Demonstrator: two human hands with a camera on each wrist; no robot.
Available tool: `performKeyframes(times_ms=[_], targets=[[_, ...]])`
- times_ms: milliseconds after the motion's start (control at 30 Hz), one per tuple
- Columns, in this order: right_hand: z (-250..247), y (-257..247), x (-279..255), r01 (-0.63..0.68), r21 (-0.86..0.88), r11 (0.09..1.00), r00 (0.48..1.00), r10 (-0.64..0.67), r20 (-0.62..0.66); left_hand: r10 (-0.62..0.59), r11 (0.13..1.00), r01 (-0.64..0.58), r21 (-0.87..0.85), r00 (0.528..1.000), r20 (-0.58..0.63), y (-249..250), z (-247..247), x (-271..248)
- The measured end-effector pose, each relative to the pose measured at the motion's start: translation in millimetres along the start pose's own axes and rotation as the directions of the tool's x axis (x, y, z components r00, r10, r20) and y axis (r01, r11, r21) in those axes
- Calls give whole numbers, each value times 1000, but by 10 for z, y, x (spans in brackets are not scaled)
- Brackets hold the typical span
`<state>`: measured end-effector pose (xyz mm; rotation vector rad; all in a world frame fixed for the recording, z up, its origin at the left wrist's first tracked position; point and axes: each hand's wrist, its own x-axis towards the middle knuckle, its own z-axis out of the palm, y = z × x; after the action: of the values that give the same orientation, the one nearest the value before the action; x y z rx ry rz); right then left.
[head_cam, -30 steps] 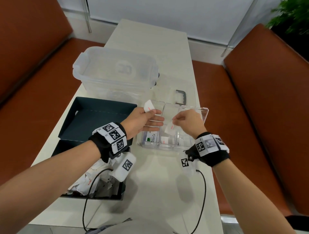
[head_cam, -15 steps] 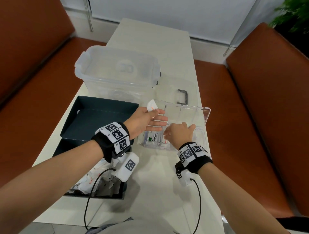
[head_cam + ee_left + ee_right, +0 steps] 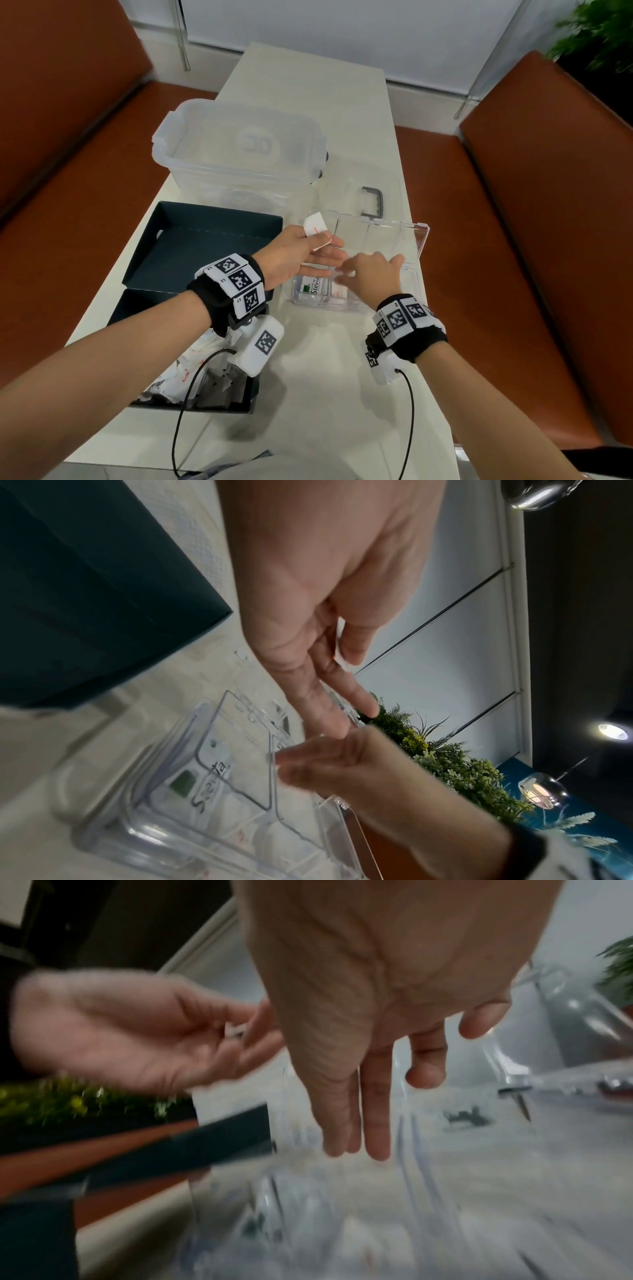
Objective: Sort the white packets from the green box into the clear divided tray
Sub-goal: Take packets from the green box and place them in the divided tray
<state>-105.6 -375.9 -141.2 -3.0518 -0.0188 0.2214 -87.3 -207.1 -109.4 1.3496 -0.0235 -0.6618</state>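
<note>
You sit at a pale table (image 3: 308,85) between brown benches. At mid-frame your left hand (image 3: 291,255) pinches a white packet (image 3: 315,228) between thumb and fingers, just above the left end of the clear tray (image 3: 416,240). Your right hand (image 3: 371,274) hangs over the tray's middle, fingers straight and relaxed, holding nothing. More packets (image 3: 339,293) lie in the tray's near compartments. At lower left, the green box (image 3: 191,246) stands open with packets in it.
</note>
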Motion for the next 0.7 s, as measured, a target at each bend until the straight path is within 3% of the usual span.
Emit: performKeyframes(times_ms=[100, 167, 233, 333, 433, 567, 700], targets=[[-298, 20, 10, -59, 287, 956, 977, 115, -182, -12, 997, 11, 80, 1000, 12, -5, -17, 5], [-519, -9, 28, 10, 512, 859, 963, 130, -236, -21, 990, 19, 137, 1000, 16, 12, -9, 19], [-687, -79, 37, 114, 632, 767, 965, 67, -255, -28, 981, 20, 191, 999, 40, 48, 10, 30], [-765, -150, 43, 168, 664, 729, 977, -31, -213, -28, 972, 11, 234, 997, 67, 85, 50, 33], [-721, -133, 59, 156, 689, 708, 982, -37, -184, -19, 959, 2, 283, 998, 58, 78, 84, 37], [-683, -43, 94, 96, 724, 683, 985, 41, -169, -7, 947, -5, 322, 999, 35, 9, 78, 41], [-638, 131, 142, -48, 655, 754, 978, 167, -121, 29, 920, -15, 393, 999, -30, -44, -4, 56]])
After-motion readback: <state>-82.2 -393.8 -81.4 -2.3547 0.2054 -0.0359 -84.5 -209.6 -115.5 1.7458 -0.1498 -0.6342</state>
